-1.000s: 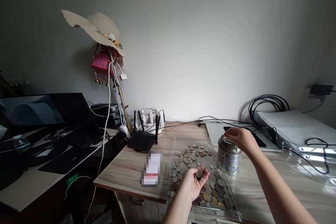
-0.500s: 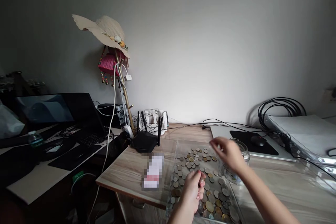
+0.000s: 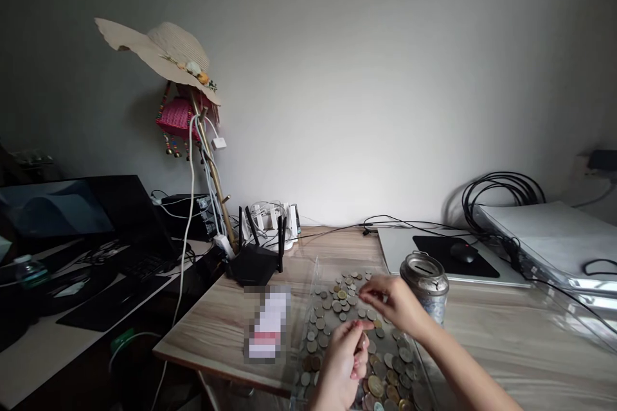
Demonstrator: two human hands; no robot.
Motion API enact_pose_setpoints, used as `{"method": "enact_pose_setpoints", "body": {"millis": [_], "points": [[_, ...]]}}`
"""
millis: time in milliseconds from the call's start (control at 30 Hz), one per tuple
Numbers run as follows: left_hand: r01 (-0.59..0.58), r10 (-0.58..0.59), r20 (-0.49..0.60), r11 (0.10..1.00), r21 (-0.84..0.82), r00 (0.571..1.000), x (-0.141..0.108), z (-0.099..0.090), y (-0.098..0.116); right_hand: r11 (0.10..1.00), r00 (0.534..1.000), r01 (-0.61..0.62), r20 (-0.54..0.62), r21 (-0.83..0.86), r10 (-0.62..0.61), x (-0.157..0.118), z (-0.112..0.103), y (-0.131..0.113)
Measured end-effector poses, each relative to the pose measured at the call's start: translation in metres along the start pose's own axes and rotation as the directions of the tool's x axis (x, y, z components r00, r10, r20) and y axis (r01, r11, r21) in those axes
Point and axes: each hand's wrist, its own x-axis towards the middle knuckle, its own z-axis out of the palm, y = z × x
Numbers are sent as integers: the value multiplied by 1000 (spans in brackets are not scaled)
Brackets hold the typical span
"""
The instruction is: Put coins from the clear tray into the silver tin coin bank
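A clear plastic tray (image 3: 312,295) lies on the wooden desk with many coins (image 3: 375,386) of silver and gold tones spread over its bottom. My left hand (image 3: 343,359) is held over the tray, fingers curled in and thumb laid on top; whatever it holds is hidden. Just beyond it, my right hand (image 3: 393,302) hovers above the coins with thumb and fingertips pinched together. I cannot make out what is between them. Right of the tray stands a metal can (image 3: 424,279) with a slot in its lid, partly covered by my right forearm.
A black router (image 3: 255,263) stands at the desk's back left, with a blurred paper (image 3: 268,324) in front of it. Behind the can lies a mouse (image 3: 463,252) on a black pad. Cables (image 3: 501,189) coil at the right. A straw hat (image 3: 168,54) hangs on a stand.
My right hand has moved left and down, from beside the can to over the coins, uncovering the can's lid. My left hand stays over the tray. The view has turned slightly right.
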Motion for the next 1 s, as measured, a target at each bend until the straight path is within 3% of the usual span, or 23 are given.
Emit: {"method": "enact_pose_setpoints", "body": {"millis": [67,167,267,333,500,700,767,867,933,1000], "points": [[-20,19,-33,999,-27,999,1,-1,2,987,973,-54,-230,-150,19,0,-23,5],[-17,13,-71,998,-54,997,4,-1,2,901,868,-284,-488,-328,96,-3,-54,24],[0,-11,-91,992,-123,996,8,-4,0,753,789,-517,-566,-406,237,-8,-71,42],[32,-46,-68,981,-189,997,10,-6,-1,705,775,-574,-554,-416,304,-10,-75,49],[91,-106,-47,962,-256,993,9,-7,-1,706,802,-553,-512,-443,307,-14,-79,56],[-8,8,0,998,-57,1000,3,0,-1,712,817,-544,-473,-444,329,-16,-83,65],[-42,42,12,999,-22,999,1,1,-1,753,827,-483,-516,-448,223,-16,-80,58],[-54,54,4,999,2,999,0,1,0,853,804,-315,-595,-416,7,-13,-62,36],[-33,33,9,999,12,999,0,1,0,923,858,-187,-514,-337,-14,-11,-41,17],[-4,4,16,1000,21,1000,0,1,-1,974,967,-69,-254,-217,12,-9,-16,1]]}}
